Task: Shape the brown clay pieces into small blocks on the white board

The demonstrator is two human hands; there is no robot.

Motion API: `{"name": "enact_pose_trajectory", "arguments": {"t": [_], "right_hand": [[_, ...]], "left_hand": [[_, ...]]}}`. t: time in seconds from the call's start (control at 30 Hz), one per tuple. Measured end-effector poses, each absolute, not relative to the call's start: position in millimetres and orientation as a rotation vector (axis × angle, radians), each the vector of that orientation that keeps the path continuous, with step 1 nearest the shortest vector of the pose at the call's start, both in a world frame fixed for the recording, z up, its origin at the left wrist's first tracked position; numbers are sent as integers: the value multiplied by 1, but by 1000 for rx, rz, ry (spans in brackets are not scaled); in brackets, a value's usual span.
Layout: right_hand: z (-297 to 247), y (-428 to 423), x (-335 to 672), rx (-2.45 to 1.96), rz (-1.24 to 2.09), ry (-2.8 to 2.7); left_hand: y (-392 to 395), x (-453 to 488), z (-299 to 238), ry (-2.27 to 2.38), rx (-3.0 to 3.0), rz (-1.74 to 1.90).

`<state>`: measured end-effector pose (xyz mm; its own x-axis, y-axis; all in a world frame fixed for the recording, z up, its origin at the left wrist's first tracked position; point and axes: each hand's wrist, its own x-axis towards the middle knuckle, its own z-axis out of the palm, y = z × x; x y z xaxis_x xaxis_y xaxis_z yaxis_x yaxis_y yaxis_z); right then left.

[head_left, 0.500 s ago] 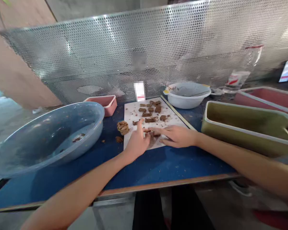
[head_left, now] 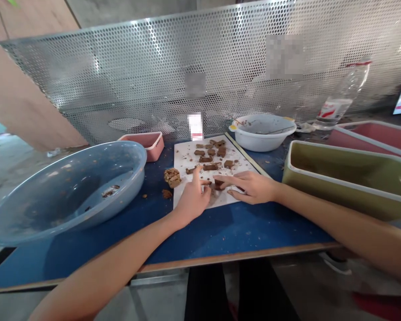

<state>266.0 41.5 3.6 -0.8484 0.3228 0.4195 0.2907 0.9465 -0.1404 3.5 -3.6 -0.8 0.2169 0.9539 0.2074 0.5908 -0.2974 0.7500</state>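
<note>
A white cutting board [head_left: 187, 157] lies on the blue table [head_left: 220, 227] with several brown pieces [head_left: 210, 167] scattered over its far half. My left hand [head_left: 191, 199] rests on the board's near edge, its index finger raised and its thumb and other fingers pinched on a small brown piece [head_left: 217, 183]. From the right, my right hand [head_left: 252, 186] meets it, fingertips curled onto the same piece. A brown lump [head_left: 172, 177] sits just left of the board.
A big blue basin [head_left: 70, 191] stands at the left, with a pink tub [head_left: 147, 143] behind it. A white bowl [head_left: 262, 132] is at the back, and an olive tray [head_left: 347, 171] and a pink tray [head_left: 377, 133] at the right. A perforated metal screen [head_left: 153, 67] closes off the back.
My right hand's fingers have lifted from lying flat on the board and curled onto the piece. The left hand has barely shifted.
</note>
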Motion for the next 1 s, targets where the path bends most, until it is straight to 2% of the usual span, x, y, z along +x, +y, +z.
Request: {"name": "enact_pose_trajectory", "arguments": {"t": [1.0], "right_hand": [[3, 42, 269, -438, -25, -2582]], "left_hand": [[-12, 7, 7, 1364, 1893, 828]]}}
